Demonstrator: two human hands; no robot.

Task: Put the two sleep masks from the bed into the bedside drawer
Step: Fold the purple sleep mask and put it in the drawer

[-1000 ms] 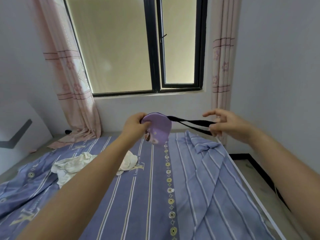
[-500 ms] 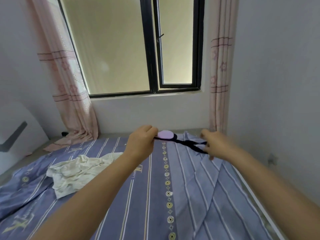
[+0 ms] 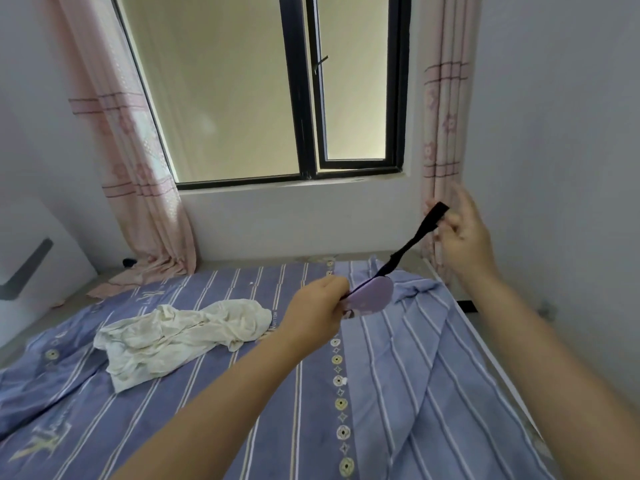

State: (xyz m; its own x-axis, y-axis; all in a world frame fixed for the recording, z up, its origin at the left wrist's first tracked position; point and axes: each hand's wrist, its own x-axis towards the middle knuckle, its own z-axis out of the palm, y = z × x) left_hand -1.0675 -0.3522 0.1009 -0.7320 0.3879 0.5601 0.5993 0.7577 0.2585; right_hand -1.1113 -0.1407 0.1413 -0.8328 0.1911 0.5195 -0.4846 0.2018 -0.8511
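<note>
A purple sleep mask point(image 3: 372, 296) with a black strap point(image 3: 412, 242) hangs in the air above the far part of the bed point(image 3: 398, 393). My left hand point(image 3: 318, 311) pinches the mask's near edge. My right hand point(image 3: 464, 237) is raised higher, near the right curtain, and grips the strap's free end, which stretches diagonally up from the mask. I see only this one mask. No bedside drawer is in view.
A crumpled white cloth point(image 3: 173, 337) lies on the striped blue sheet to the left. A white cabinet point(image 3: 31, 268) stands at the far left. Pink curtains point(image 3: 138, 188) flank the window, and a floor gap point(image 3: 540, 341) runs along the right wall.
My right hand has lifted up and to the right, pulling the strap taut on a diagonal. The mask, flat half a second ago, now tilts and shows its purple face.
</note>
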